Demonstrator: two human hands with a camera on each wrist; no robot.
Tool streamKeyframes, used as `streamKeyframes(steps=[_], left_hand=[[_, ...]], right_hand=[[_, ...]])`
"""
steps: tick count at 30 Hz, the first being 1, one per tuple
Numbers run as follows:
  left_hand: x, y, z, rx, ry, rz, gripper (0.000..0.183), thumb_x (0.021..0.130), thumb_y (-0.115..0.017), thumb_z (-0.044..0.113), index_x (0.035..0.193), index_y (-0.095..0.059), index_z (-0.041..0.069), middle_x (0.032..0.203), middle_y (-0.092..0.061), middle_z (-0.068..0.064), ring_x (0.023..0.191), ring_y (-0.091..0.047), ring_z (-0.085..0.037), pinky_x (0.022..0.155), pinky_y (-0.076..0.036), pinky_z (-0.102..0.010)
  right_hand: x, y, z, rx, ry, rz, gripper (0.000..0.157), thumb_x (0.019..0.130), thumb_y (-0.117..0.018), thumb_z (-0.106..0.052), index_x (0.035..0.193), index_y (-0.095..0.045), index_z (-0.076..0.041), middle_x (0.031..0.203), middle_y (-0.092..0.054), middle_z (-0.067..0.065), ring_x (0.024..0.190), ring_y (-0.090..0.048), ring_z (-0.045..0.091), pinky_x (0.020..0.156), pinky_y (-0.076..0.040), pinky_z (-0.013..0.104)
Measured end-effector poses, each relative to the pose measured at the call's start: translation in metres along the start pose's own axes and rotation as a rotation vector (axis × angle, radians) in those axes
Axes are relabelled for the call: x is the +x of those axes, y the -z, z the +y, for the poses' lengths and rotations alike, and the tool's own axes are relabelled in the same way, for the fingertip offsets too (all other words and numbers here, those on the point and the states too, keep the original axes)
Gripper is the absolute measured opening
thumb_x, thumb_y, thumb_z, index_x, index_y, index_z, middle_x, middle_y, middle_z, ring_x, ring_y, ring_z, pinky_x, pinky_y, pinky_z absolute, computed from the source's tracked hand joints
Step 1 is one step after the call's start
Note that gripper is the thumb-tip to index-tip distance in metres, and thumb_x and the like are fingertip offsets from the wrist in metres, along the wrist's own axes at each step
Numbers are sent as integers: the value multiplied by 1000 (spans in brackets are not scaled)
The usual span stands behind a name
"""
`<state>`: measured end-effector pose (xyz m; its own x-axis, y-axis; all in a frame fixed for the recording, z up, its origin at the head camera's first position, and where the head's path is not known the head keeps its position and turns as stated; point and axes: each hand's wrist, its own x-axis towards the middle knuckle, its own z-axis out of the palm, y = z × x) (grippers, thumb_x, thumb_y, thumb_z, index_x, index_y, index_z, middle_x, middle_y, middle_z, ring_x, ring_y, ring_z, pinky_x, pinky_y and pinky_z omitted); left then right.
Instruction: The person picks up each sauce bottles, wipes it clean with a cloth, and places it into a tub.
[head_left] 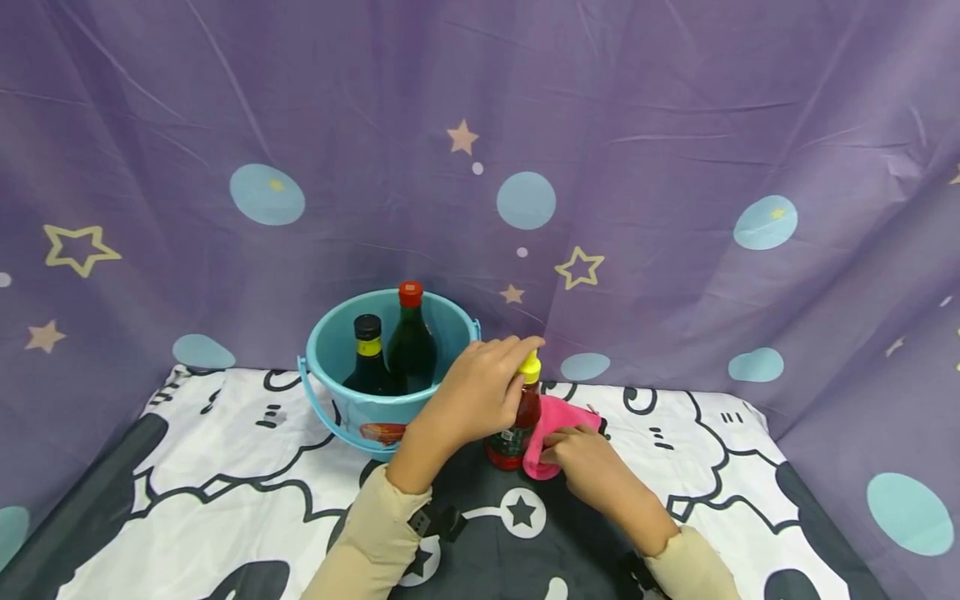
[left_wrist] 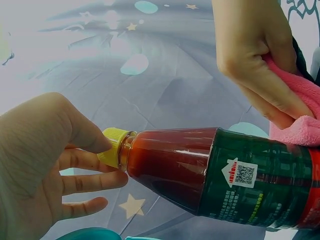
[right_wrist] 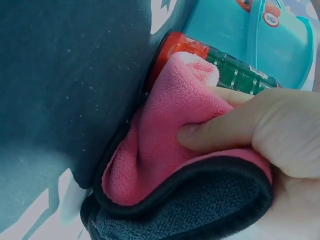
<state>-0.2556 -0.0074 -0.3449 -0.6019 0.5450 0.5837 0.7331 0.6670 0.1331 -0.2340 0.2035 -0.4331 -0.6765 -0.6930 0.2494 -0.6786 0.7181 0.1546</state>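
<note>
A bottle of red-brown sauce (left_wrist: 175,160) with a green label and a yellow cap (left_wrist: 116,146) stands upright on the cloth, right of the bucket. My left hand (head_left: 480,387) pinches the cap between thumb and fingers. A pink cleaning cloth (right_wrist: 165,115) with a dark underside and black edging is in my right hand (head_left: 588,467), thumb on top. Part of that cloth lies against the lower side of the bottle, as the right wrist view shows. The right hand's fingers are partly hidden by the folds.
Left of the bottle stands a light blue bucket (head_left: 318,342) with its handle down. Inside are a black-capped bottle (head_left: 369,367) and a red-capped green bottle (head_left: 412,346). A cartoon-print cloth (head_left: 225,450) covers the table; a purple curtain (head_left: 645,125) hangs behind.
</note>
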Motion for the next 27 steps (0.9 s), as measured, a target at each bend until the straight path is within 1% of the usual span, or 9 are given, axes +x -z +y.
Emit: streamKeyframes(steps=[6, 8, 18, 22, 25, 27], left_hand=[[0, -1, -1, -5, 5, -6, 48, 92, -69, 12, 139, -58, 9, 110, -70, -4, 96, -66, -20, 89, -55, -39], [0, -1, -2, -12, 10, -9, 48, 92, -69, 12, 139, -58, 9, 110, -70, -4, 97, -66, -19, 90, -55, -39], [-1, -1, -2, -10, 12, -5, 47, 93, -67, 11, 139, -58, 10, 111, -70, -4, 97, -66, -19, 90, -55, -39], [-1, -1, -1, -21, 10, -11, 47, 93, -68, 12, 139, -58, 10, 113, -70, -4, 99, -67, -20, 91, -55, -40], [0, 0, -1, -26, 12, -12, 48, 93, -69, 12, 139, -58, 9, 113, -70, -5, 100, -67, -20, 92, -55, -40], [-1, 0, -1, -27, 16, -12, 48, 93, -69, 12, 139, -58, 10, 114, -70, -5, 100, -67, -20, 93, -55, -40]], right_hand=[[0, 2, 2, 45, -20, -37, 42, 70, -67, 18, 87, -82, -17, 92, -76, -5, 90, -71, 14, 82, -55, 39], [0, 3, 2, 52, -20, -37, 41, 71, -68, 17, 88, -82, -17, 93, -76, -4, 91, -71, 15, 84, -56, 40], [1, 3, 0, 53, -4, -23, 39, 73, -67, 17, 86, -81, -17, 88, -74, -6, 86, -71, 15, 79, -56, 37], [0, 3, -1, 58, -3, -15, 31, 74, -73, 12, 85, -80, -17, 87, -74, -4, 86, -69, 16, 77, -55, 36], [0, 3, -2, 60, -6, -22, 22, 73, -84, 1, 86, -80, -16, 88, -74, -4, 85, -68, 16, 76, -54, 35], [0, 3, -2, 61, -8, -26, 20, 71, -89, -7, 86, -79, -16, 87, -73, -4, 84, -67, 16, 75, -53, 34]])
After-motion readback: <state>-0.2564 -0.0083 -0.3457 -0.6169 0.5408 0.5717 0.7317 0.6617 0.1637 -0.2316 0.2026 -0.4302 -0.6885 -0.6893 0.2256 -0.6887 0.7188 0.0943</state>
